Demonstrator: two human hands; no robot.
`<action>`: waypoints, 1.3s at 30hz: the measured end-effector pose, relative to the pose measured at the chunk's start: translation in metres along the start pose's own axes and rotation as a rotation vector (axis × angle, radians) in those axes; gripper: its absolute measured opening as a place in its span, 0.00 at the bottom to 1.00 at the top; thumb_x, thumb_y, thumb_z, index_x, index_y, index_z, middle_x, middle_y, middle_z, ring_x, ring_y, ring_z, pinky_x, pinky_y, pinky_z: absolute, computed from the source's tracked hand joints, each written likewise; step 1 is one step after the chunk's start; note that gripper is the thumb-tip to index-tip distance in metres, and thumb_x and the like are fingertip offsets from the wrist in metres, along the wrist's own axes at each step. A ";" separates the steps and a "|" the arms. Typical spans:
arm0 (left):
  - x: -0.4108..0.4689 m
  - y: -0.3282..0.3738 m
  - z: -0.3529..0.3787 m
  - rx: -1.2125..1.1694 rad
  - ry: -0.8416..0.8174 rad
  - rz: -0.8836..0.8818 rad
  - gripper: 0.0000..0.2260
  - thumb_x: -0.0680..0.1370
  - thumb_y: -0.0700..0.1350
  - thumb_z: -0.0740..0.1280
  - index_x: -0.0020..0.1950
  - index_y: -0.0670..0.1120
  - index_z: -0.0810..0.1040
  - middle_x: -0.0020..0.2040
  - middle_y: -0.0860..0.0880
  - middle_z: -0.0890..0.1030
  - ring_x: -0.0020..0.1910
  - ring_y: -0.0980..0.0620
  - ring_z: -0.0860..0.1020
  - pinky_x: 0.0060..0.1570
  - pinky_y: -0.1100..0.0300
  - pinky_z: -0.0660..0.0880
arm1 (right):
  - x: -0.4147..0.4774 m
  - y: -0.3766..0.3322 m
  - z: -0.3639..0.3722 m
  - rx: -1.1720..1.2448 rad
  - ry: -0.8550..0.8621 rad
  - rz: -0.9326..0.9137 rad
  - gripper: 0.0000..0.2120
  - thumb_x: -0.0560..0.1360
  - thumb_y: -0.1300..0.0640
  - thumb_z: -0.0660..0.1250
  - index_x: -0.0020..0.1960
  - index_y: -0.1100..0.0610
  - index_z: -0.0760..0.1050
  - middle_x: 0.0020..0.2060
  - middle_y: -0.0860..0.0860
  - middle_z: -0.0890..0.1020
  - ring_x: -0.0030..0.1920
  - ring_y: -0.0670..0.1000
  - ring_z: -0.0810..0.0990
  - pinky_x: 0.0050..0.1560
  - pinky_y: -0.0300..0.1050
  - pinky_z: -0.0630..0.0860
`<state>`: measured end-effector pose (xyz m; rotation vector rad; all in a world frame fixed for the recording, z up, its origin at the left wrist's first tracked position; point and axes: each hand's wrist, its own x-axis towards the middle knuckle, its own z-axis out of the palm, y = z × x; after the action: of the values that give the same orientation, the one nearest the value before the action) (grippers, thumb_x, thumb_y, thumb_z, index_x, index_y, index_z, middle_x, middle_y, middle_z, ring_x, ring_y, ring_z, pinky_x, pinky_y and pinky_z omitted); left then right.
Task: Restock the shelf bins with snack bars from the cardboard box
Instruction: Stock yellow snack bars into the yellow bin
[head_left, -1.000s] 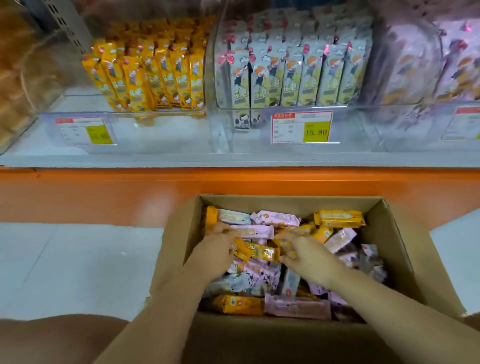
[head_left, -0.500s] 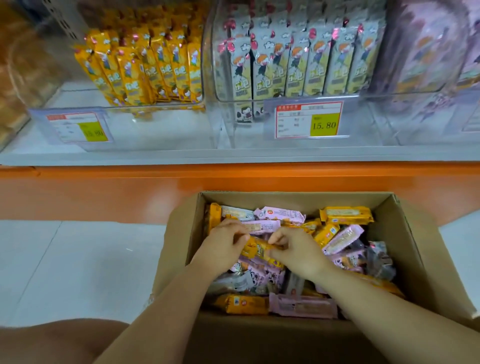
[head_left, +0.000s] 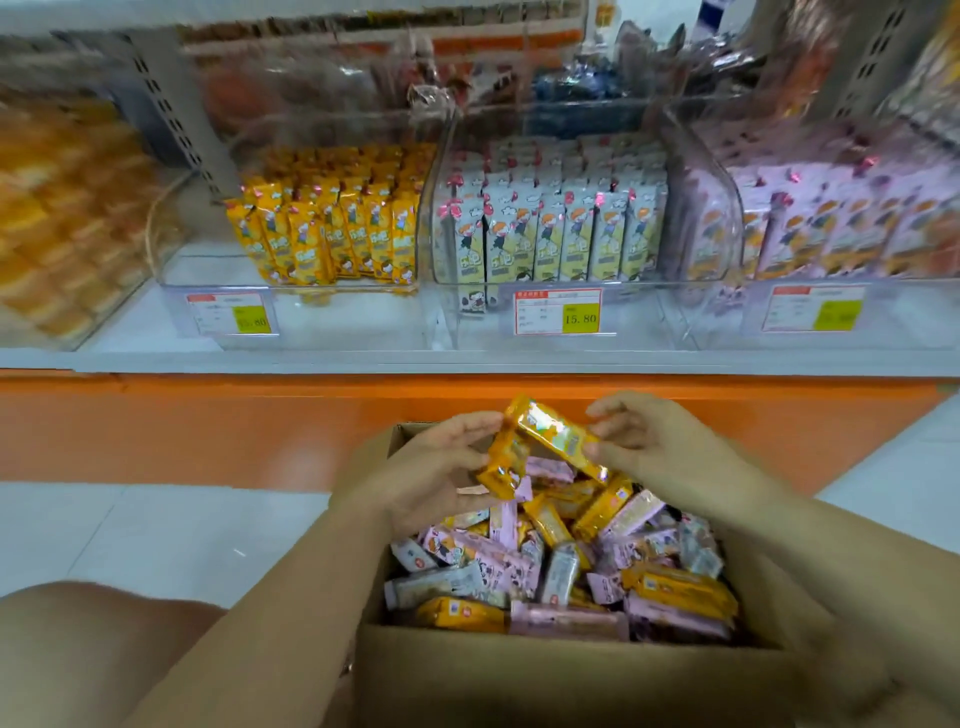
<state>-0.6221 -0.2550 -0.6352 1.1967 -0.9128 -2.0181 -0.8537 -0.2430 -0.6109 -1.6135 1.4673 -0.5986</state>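
**Both hands raised over the far end of the cardboard box (head_left: 519, 670).** The left hand (head_left: 426, 473) is cupped, its fingers curled under and its thumb over the lower yellow bar (head_left: 500, 465), which hangs steeply tilted just above the box's far rim. The right hand (head_left: 660, 447) pinches the right-hand end of the upper yellow bar (head_left: 556, 434) between thumb and fingertips (head_left: 618, 405); the fingers are bent and close together, not spread. The two bars touch at their upper ends. Inside the box lies a loose heap of mixed bars (head_left: 561, 566), yellow, pink and grey-white. Beyond the box, clear shelf bins hold upright yellow bars (head_left: 322, 234) to the far left, grey-white bars (head_left: 550, 234) straight ahead and pink bars (head_left: 831, 228) to the far right. A price tag (head_left: 558, 312) reading 15.80 fronts the bin straight ahead.
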 end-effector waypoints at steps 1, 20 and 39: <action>-0.002 0.001 0.007 -0.023 -0.015 0.011 0.17 0.79 0.31 0.59 0.61 0.48 0.74 0.60 0.56 0.78 0.44 0.54 0.82 0.40 0.56 0.80 | -0.008 -0.003 0.000 0.007 -0.019 -0.014 0.15 0.72 0.57 0.72 0.56 0.49 0.71 0.46 0.49 0.79 0.47 0.49 0.81 0.52 0.43 0.76; -0.032 0.042 0.048 0.177 -0.025 0.302 0.21 0.74 0.28 0.65 0.60 0.49 0.72 0.63 0.45 0.69 0.43 0.49 0.81 0.47 0.50 0.80 | -0.021 -0.043 -0.009 0.406 0.114 -0.079 0.20 0.72 0.59 0.71 0.60 0.45 0.70 0.37 0.49 0.81 0.41 0.50 0.82 0.46 0.46 0.78; -0.069 0.141 -0.015 0.427 0.130 0.736 0.12 0.74 0.31 0.66 0.46 0.46 0.69 0.48 0.50 0.78 0.41 0.58 0.80 0.44 0.65 0.78 | 0.040 -0.192 0.001 -0.080 0.131 -0.429 0.18 0.72 0.51 0.71 0.59 0.46 0.70 0.47 0.38 0.77 0.44 0.35 0.76 0.41 0.26 0.71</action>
<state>-0.5584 -0.2863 -0.4941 0.9751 -1.4978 -1.1805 -0.7384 -0.2913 -0.4596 -2.0036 1.2521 -0.9090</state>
